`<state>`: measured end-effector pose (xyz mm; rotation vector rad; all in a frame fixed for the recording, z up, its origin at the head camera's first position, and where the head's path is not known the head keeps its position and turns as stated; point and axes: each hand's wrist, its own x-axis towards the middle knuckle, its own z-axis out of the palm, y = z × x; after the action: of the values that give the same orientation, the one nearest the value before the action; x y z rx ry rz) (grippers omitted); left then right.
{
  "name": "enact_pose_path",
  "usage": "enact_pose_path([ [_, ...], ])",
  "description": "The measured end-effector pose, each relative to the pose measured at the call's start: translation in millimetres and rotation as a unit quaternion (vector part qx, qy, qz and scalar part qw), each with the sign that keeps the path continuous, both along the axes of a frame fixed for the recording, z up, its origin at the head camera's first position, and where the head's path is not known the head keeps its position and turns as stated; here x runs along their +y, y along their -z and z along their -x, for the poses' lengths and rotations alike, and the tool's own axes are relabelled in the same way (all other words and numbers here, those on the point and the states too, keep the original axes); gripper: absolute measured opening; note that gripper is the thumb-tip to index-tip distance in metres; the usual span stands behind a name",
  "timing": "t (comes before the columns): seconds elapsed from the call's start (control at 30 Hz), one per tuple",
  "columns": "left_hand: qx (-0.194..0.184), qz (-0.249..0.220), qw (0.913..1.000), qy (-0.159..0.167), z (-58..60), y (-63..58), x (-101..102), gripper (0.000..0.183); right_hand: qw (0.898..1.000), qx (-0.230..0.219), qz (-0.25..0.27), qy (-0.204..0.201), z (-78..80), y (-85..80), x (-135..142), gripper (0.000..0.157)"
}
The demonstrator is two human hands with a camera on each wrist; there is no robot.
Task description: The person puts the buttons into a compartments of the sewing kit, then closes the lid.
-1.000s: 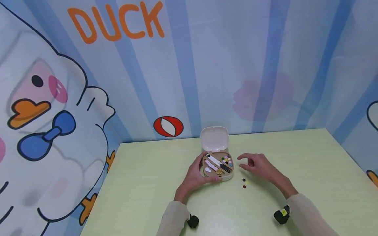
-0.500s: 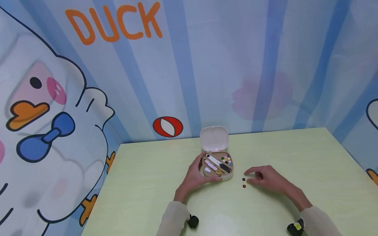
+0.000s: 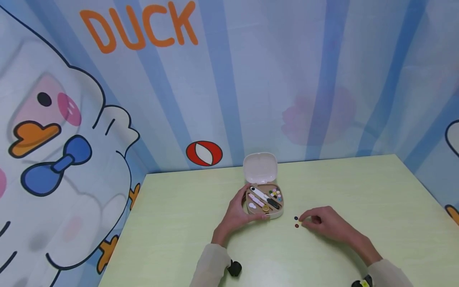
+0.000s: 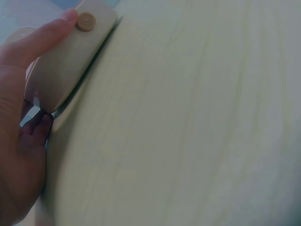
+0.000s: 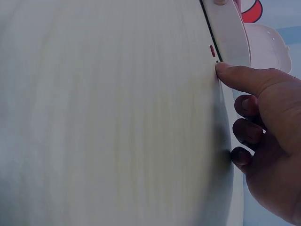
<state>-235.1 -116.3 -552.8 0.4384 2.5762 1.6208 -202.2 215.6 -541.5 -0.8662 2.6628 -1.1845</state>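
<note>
My left hand (image 3: 236, 213) grips the sewing box (image 4: 70, 56) from its left side, thumb along the front by the round clasp (image 4: 85, 21). The lid (image 3: 260, 167) stands up behind. Inside the tray lie a white-and-black tool (image 3: 264, 197), a pink-and-white tool (image 3: 256, 201), a gold round piece (image 3: 265, 208) and several coloured buttons (image 3: 275, 194). On the table right of the box, my right hand (image 3: 328, 223) pinches at a small yellow button (image 3: 300, 223), mostly hidden by the fingertips. A dark button (image 3: 296, 218) and a red-brown button (image 3: 297, 226) lie just left of them.
The pale green table (image 3: 172, 231) ends at the back against a printed cloth backdrop (image 3: 258, 79). A dark wrist camera (image 3: 234, 268) hangs below the left sleeve, close over the table; another (image 3: 362, 282) is at the right sleeve.
My right hand has come down from beside the box toward the front right, and its thumb and index finger have closed in at the yellow button. My left hand keeps its grip on the box.
</note>
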Motion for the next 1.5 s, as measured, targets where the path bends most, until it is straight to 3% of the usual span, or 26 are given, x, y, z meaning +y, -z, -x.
enact_pose_path([
  [0.6, -0.001, 0.001, 1.0000, -0.002, -1.9, -3.1, 1, 0.114, 1.000, 0.008, 0.000, -0.016, 4.3, -9.1, -4, 0.013],
  [1.1, -0.007, 0.010, 0.9999, -0.006, -1.9, -3.1, 0, 0.116, 0.998, 0.056, 0.013, 0.020, 38.2, -35.7, -25, 0.008],
  [1.5, 0.000, 0.010, 0.9999, -0.007, 0.0, -0.3, 1, 0.116, 0.999, 0.032, 0.031, 0.017, 56.2, -36.7, -52, 0.005],
])
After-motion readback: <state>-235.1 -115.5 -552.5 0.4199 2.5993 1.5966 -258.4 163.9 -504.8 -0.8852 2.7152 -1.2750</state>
